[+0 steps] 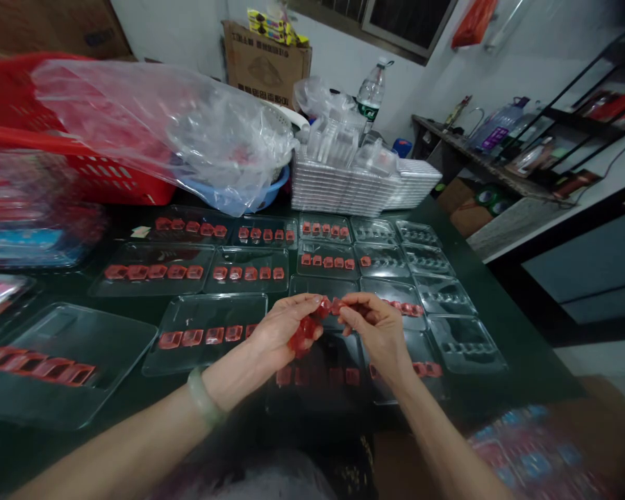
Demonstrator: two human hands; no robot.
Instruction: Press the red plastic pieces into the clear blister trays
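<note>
My left hand (281, 323), with a pale green bangle on the wrist, is closed around several small translucent red plastic pieces (305, 336). My right hand (378, 325) pinches one more red piece (337, 306) at the left hand's fingertips. Both hands hover over clear plastic blister trays on a dark green table. Rows of red pieces sit in the slots of many trays, such as the tray (223, 305) left of my hands. At the right, a tray (380, 250) has a single red piece at its left end; the tray (466, 364) near the table's right edge has bare slots.
Stacked clear trays (338, 186) stand at the back beside a blue basin (276, 193) under plastic film. A red basket (130, 177) and blurred packages (31, 215) occupy the left. A water bottle (372, 94) and cardboard box (265, 69) are behind. Blurred packs lie lower right.
</note>
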